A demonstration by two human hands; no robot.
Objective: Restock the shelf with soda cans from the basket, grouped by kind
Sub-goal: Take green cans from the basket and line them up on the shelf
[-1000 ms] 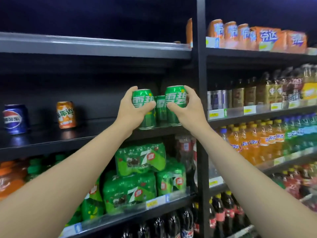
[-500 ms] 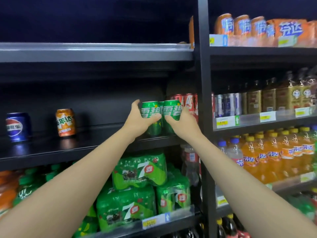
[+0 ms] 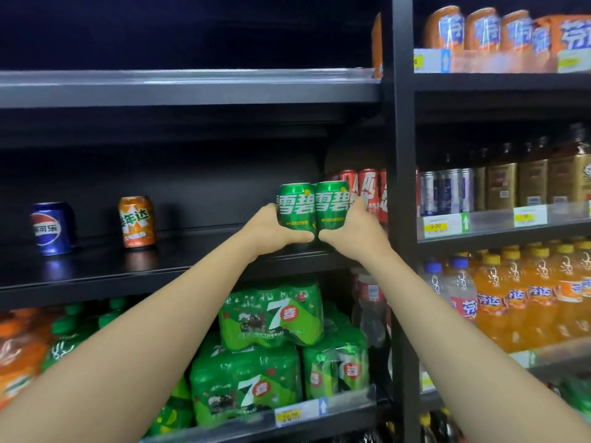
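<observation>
The person's left hand [image 3: 271,227] grips one green Sprite can [image 3: 295,206], thumb curled round its lower front, and the right hand [image 3: 353,233] grips a second Sprite can [image 3: 332,203] the same way. The two cans are upright and pressed side by side, low over the front edge of the black shelf [image 3: 192,260] towards its right end, just in front of the red cola cans [image 3: 367,193]; whether their bases touch the shelf cannot be told. Holding them together likely serves to set both down as one green group beside the reds. A blue Pepsi can [image 3: 51,228] and an orange soda can [image 3: 137,221] stand apart at the left end, each marking its own kind. The basket is not in view.
</observation>
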